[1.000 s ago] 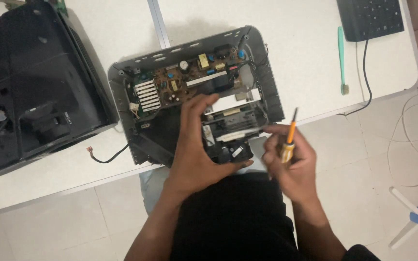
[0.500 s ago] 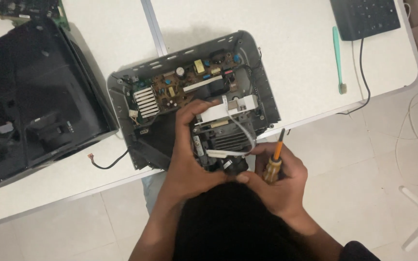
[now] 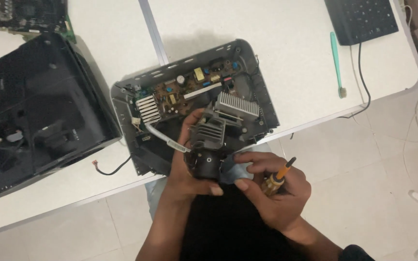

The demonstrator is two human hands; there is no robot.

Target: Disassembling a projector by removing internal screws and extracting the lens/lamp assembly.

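With the left hand [image 3: 189, 169] gripping the black finned module [image 3: 208, 145] lifted just above the open casing [image 3: 262, 104] and the right hand [image 3: 274, 186] closed round the screwdriver [image 3: 276, 178], removal appears in progress; freeing the attached cable [image 3: 163, 137] probably comes next.

Left hand [image 3: 189, 166] grips dark finned module [image 3: 208, 145], held tilted above front edge of opened grey chassis [image 3: 262, 96]; right hand [image 3: 272, 186] clasps orange-handled screwdriver [image 3: 276, 179], fingertips touching module's lower end; chassis sits on white table [image 3: 276, 38], brown circuit board [image 3: 185, 92] inside near far wall; silver heatsink [image 3: 238, 106] just beside module; black housing [image 3: 35, 111] at left; green toothbrush [image 3: 337, 65] and black keyboard [image 3: 361, 19] at far right.
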